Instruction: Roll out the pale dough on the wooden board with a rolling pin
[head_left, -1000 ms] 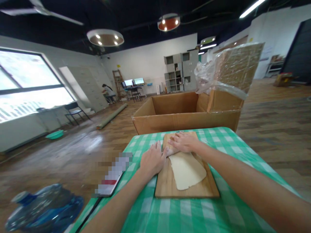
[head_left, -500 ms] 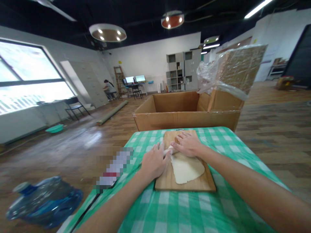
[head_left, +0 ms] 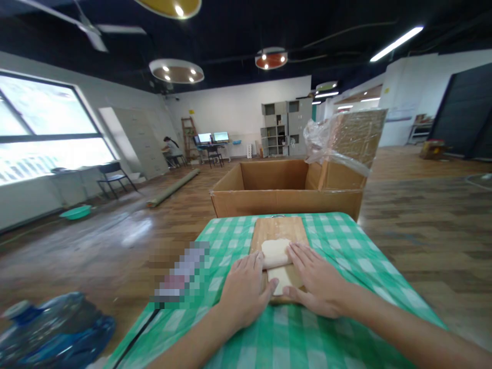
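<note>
Two changes register on my feed against the frames of the last second. Clock reference: board centre, 12 at its far end.

1. Rolling pin (head_left: 277, 261): previously slanted, right end farther out; now level, along the 9-to-3 line.
2. Hands: both now sit nearer me, side by side. Left hand (head_left: 242, 289) is at 8 o'clock, right hand (head_left: 321, 282) at 4. Each lies with fingers extended onto its end of the pin, thumb apart; I see no clamped grip.

Dough sheet (head_left: 275, 247): on the cutting board (head_left: 280, 228), visible beyond the pin at 12 and short of it at 6. I judge that pressure now bears evenly across the sheet's middle instead of obliquely at its far end.

Containers:
- Open carton (head_left: 277, 203), 12 o'clock, past the table: inner walls visible, floor hidden; I cannot tell its contents.
- Film-wrapped box (head_left: 357, 136), 1 o'clock: covered.
- Teal basin (head_left: 77, 211), 10 o'clock, on the floor: contents not discernible.
- Clear water bottle (head_left: 57, 333), 8 o'clock, on its side: fill level unreadable.
</note>
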Available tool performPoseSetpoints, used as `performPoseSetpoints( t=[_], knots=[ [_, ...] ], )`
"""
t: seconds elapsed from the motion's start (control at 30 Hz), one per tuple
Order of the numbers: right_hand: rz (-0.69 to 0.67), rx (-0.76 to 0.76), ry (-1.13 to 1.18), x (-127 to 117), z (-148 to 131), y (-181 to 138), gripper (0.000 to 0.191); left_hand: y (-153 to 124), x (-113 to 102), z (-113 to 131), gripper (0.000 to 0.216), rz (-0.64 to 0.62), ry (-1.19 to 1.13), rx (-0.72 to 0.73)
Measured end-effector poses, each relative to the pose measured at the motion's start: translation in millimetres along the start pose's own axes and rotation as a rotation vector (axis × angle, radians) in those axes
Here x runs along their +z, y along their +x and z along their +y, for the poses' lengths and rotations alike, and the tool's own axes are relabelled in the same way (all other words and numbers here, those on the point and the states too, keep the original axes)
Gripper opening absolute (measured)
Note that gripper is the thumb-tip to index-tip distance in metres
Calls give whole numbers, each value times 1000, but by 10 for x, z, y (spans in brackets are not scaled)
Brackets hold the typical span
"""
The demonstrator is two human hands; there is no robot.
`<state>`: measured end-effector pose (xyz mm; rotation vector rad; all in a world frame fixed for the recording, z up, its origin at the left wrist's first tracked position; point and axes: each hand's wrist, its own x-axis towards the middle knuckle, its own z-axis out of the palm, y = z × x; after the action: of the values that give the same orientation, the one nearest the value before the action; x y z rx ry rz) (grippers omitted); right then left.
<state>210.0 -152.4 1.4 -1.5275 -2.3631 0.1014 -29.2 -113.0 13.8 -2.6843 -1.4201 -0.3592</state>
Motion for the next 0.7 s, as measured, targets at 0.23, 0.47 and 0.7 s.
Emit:
performPoseSetpoints(
  t=[0.23, 0.47, 0.7],
  knots=[
    [-67, 11, 40, -85, 117, 199, 95, 351, 181, -164, 67, -5, 1, 1],
    [-83, -115, -156, 203, 680, 1170, 64, 1007, 298, -500, 55, 19, 96, 2],
    [0, -282, -375, 413, 1057, 1667, 49, 1387, 404, -761, 51, 8, 225, 80]
  ],
)
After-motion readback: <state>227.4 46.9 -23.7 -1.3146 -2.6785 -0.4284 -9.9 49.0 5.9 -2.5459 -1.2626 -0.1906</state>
